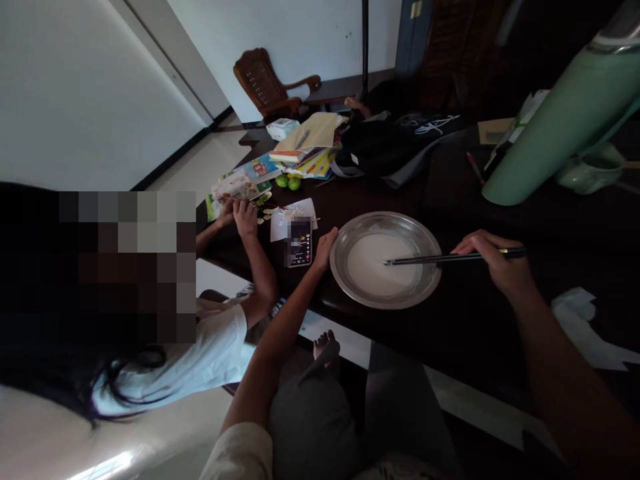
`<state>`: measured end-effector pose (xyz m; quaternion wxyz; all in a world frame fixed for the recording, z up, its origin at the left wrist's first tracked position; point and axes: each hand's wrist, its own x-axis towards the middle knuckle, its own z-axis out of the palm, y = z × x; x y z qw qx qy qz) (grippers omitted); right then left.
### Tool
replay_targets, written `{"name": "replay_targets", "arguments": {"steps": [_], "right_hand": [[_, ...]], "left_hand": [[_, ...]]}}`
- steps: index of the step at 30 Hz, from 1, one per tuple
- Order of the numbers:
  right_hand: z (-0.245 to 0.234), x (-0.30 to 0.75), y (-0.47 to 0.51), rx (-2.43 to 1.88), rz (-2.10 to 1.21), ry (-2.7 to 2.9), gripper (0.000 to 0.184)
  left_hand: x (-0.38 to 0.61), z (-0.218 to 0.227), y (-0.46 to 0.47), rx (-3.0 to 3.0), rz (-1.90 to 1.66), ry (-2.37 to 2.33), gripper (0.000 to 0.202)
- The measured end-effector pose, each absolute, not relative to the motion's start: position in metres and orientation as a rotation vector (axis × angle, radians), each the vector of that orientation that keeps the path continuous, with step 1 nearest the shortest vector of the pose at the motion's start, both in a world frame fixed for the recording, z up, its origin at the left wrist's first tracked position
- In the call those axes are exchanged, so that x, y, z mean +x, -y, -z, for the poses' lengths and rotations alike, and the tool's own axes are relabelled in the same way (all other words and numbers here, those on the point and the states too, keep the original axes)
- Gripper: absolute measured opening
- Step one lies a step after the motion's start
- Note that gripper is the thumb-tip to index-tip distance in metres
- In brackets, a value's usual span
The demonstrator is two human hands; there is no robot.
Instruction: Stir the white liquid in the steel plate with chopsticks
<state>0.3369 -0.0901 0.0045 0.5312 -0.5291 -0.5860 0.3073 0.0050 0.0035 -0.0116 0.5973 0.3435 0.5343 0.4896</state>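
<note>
On the dark table rests a wide metal bowl (343, 283) with a milky white liquid or batter (377, 257) in it. My left hand (327, 248) grips the bowl's left rim, its thumb by the edge and its other fingers partly hidden. A pair of dark chopsticks (425, 259) is held in my right hand (493, 257), to the right of the bowl. Their tips dip into the white mixture near its middle. Just left of my left hand lies a phone (301, 243) with its screen lit, partly over a white paper (280, 227) with small pale scraps.
A person (215, 340) sits at left, both hands over the table by some peels (265, 207). Beyond are green limes (289, 182), stacked books (310, 150) and a black bag (380, 147). A green flask (545, 127), glass mug (590, 170) and crumpled tissue (580, 320) are at right.
</note>
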Motion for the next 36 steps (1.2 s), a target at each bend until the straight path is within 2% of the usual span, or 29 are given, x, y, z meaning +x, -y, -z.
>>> {"name": "replay_targets", "arguments": {"steps": [4, 7, 12, 17, 21, 24, 29, 34, 36], "right_hand": [[-0.006, 0.331, 0.091, -1.232, -0.83, 1.516, 0.038], [-0.007, 0.331, 0.09, -1.284, -0.752, 1.467, 0.033], [-0.007, 0.335, 0.091, -1.271, -0.742, 1.38, 0.045], [-0.008, 0.327, 0.091, -1.268, -0.793, 1.513, 0.035], [-0.007, 0.335, 0.089, -1.325, -0.693, 1.386, 0.042], [-0.007, 0.335, 0.089, -1.284, -0.757, 1.431, 0.046], [-0.008, 0.33, 0.088, -1.295, -0.787, 1.522, 0.032], [-0.009, 0.342, 0.089, -1.331, -0.746, 1.411, 0.045], [-0.008, 0.338, 0.09, -1.293, -0.784, 1.482, 0.044]], "left_hand": [[0.005, 0.012, -0.005, 0.788, -1.127, -1.24, 0.047], [0.004, 0.013, -0.005, 0.812, -1.111, -1.231, 0.047], [0.003, 0.013, -0.005, 0.827, -1.123, -1.233, 0.048], [0.003, 0.014, -0.004, 0.85, -1.104, -1.222, 0.048], [0.003, 0.015, -0.005, 0.8, -1.102, -1.222, 0.047], [0.003, 0.015, -0.006, 0.806, -1.108, -1.232, 0.049], [0.003, 0.014, -0.005, 0.861, -1.105, -1.214, 0.049], [0.006, 0.012, -0.004, 0.8, -1.12, -1.225, 0.05], [0.006, 0.011, -0.004, 0.782, -1.127, -1.227, 0.05]]}}
